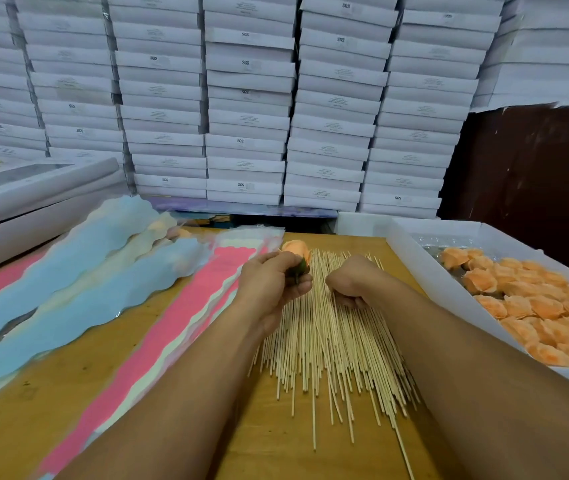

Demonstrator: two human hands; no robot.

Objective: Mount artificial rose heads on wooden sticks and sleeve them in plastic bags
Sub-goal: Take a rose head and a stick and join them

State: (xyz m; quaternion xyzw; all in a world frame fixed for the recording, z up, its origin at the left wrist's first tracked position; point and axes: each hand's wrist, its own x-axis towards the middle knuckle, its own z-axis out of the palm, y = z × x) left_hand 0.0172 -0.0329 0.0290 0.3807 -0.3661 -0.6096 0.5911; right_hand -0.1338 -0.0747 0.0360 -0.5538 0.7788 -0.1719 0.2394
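My left hand (272,284) grips a peach artificial rose head (297,251) by its green base, bloom pointing away from me, just above the far end of the stick pile. My right hand (352,282) rests on the pile of thin wooden sticks (331,344) with its fingers curled down among them; whether a stick is pinched is hidden. More peach rose heads (532,303) fill a white tray (414,258) on the right. Stacks of plastic bags with pink (179,323) and blue (86,268) printed bands lie on the left.
The wooden table (269,445) carries everything. A wall of stacked white boxes (248,98) stands behind it. A large white box (34,195) sits at far left, and a dark brown panel (535,174) at the right rear.
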